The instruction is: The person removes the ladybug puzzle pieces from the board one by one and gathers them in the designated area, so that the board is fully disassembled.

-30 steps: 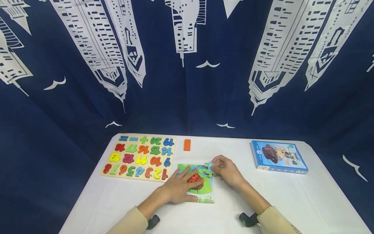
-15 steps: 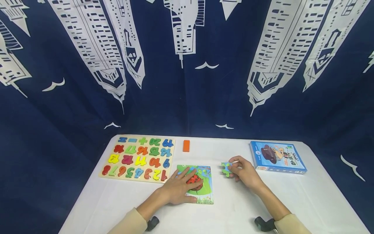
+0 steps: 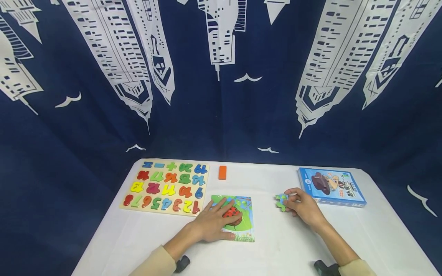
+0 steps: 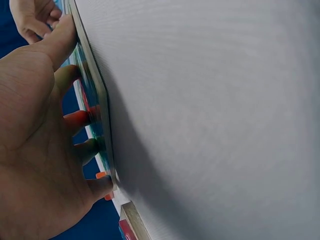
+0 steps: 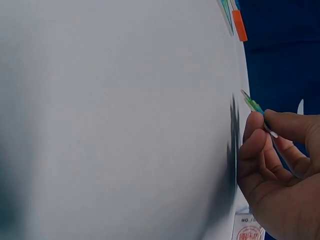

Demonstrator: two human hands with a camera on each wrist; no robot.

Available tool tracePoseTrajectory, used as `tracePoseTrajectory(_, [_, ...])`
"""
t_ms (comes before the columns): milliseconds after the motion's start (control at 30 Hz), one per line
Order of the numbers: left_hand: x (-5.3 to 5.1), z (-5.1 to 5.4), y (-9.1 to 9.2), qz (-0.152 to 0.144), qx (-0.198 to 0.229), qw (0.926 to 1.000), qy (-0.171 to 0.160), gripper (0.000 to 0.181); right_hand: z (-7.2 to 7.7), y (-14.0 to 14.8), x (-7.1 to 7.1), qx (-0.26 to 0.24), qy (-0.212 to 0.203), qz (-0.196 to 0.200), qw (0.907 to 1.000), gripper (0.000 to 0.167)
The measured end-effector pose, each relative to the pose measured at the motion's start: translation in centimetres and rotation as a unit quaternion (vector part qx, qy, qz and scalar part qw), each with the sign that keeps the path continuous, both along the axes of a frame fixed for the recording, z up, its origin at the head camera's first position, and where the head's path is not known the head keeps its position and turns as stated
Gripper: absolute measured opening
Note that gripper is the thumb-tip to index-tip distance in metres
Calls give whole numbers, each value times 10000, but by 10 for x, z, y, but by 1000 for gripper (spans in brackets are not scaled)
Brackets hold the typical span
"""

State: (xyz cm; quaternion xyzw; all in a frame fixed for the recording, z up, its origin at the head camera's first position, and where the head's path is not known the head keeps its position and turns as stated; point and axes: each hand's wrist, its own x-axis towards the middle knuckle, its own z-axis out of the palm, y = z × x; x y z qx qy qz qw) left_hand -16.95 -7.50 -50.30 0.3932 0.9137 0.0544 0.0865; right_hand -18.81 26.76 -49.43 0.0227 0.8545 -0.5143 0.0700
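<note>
My left hand (image 3: 212,224) rests with spread fingers on a square ladybug jigsaw puzzle (image 3: 246,221), partly covering its red ladybug. Seen from the left wrist, the fingertips press along the thin board (image 4: 102,107). To the right, my right hand (image 3: 305,210) pinches a green and blue puzzle piece (image 3: 280,202) between thumb and fingers, apart from the puzzle. That piece (image 5: 253,104) appears nearly edge-on above the table in the right wrist view. It has knobbed, cut-out edges. My left hand hides the puzzle's left part.
A wooden number board (image 3: 155,211) with coloured numerals lies at the left. An orange block (image 3: 222,173) lies behind the puzzle. Just beyond my right hand is a blue box (image 3: 331,187). The white table (image 3: 262,253) ends at a dark blue curtain (image 3: 221,115).
My right hand has carried the puzzle piece from the puzzle's upper right corner to the right, towards the blue box. My left hand has stayed on the puzzle.
</note>
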Motion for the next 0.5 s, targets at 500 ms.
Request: tracePoseTrajectory(500, [0, 1, 0, -12, 32, 10000, -25, 68, -5, 15, 1, 1685, 739, -57, 9829, 34])
